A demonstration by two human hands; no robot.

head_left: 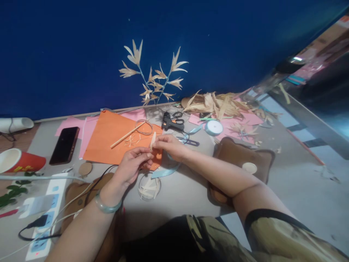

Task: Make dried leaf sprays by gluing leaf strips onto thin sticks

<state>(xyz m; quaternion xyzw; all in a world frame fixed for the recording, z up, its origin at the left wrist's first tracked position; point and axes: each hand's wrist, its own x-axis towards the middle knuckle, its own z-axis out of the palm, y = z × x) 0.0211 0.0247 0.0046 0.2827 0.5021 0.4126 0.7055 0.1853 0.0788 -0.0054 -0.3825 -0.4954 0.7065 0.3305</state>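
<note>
Shaping, apparently: above flat orange paper (100,140), a slim cream husk (153,139) is pinched by the right hand (170,146), left hand (133,165) narrowed alongside, grip unclear; steadiness seems needed.

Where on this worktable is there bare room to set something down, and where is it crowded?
Bare grey tabletop shows between the clear round dish of pale strips and the brown padded bag under the right forearm, and again right of that bag. It is crowded around the orange paper sheet, black glue gun and white power strip.
</note>
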